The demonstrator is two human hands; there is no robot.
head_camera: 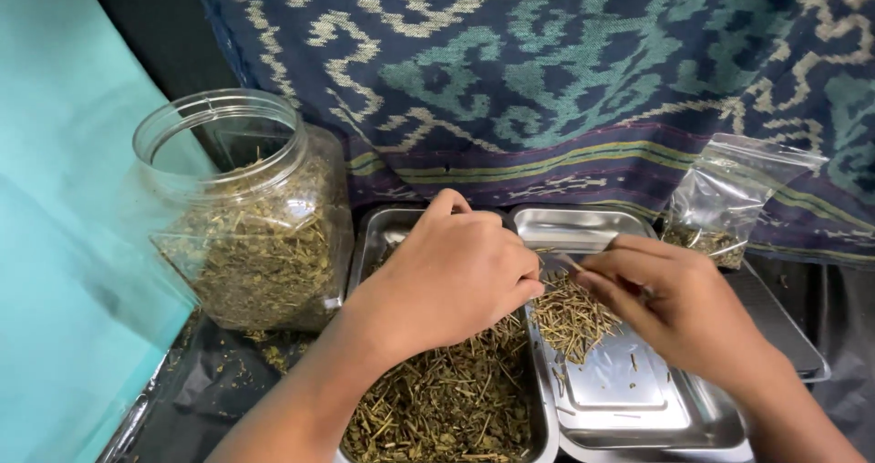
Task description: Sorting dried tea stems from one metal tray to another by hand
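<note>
My left hand (451, 276) hovers palm-down over a steel tray (545, 417) filled with dried green herb bits and stems (447, 404), its fingers curled at the tray's right rim. My right hand (674, 303) sits over a second steel tray (702, 417) to the right, fingertips pinching a thin dried stem (567, 262). A small pile of sorted stems (570, 317) lies in that right tray just below the fingertips of both hands.
A large clear plastic jar (251, 212), lid off, stands at the left with dried herb inside. A small clear bag (725, 199) holding some herb leans at the right against a patterned blue cloth (547, 80). Teal sheeting (64, 244) covers the left side.
</note>
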